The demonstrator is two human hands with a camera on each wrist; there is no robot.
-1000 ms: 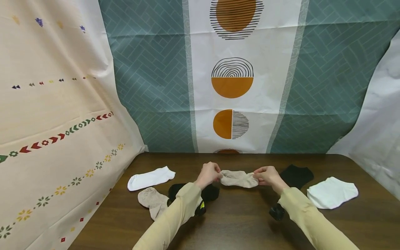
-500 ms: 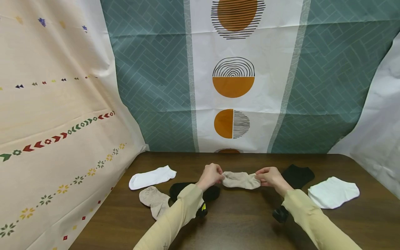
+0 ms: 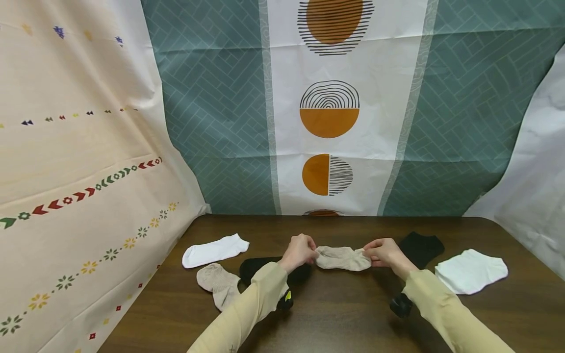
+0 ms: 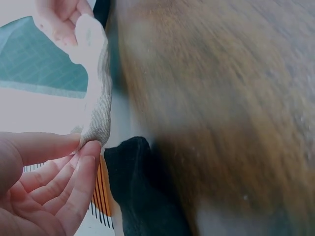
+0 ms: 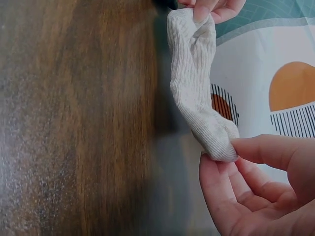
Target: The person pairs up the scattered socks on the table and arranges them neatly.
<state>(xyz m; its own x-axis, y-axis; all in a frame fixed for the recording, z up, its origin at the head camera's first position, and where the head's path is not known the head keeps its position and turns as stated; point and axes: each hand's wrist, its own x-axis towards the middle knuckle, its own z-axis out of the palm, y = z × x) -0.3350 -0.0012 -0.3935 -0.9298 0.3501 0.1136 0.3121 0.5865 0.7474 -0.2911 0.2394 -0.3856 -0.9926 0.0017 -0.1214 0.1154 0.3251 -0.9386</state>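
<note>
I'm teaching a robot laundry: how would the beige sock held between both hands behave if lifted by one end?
The beige sock would likely droop, since it bends and creases between the left hand and right hand. It is probably light: pinching its ends seems enough to hold it. Its ribbed knit suggests little slipping.

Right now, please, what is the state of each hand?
Left hand: closed, pinching one end of a beige sock.
Right hand: closed, pinching the other end of the same beige sock.

Pale yellow sleeves [image 3: 448,309] are worn with black wrist devices [image 3: 400,305], one marked bright yellow
</note>
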